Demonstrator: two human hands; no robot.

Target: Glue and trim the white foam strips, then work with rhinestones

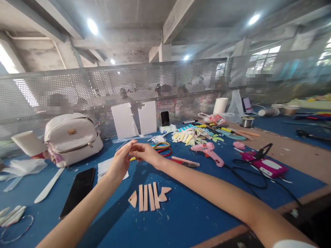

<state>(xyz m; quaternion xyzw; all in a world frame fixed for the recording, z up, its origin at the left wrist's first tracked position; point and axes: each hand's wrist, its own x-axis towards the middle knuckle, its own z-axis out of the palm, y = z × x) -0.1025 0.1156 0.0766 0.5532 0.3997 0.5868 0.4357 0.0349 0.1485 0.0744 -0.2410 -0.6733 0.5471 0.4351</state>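
Note:
My left hand (121, 160) and my right hand (146, 153) meet above the blue mat, fingertips touching. Both look closed, fingers pressed together; anything pinched between them is hidden or too small to make out. Below them on the mat lie several peach strips (145, 197) side by side. To their left is a peach fish-head-shaped piece (132, 199), and to their right a peach tail-shaped piece (164, 194). Under my left wrist a white sheet (103, 167) shows in part. Red-handled scissors (165, 151) and a cutter knife (184, 162) lie beyond my right forearm.
A pink glue gun (208, 151) and a magenta box (265, 163) with black cables lie right. Foam scraps (190, 135) are heaped behind. A black phone (79, 189), white knife (49, 186) and backpack (73, 137) stand or lie left. A mesh screen (103, 89) closes the back.

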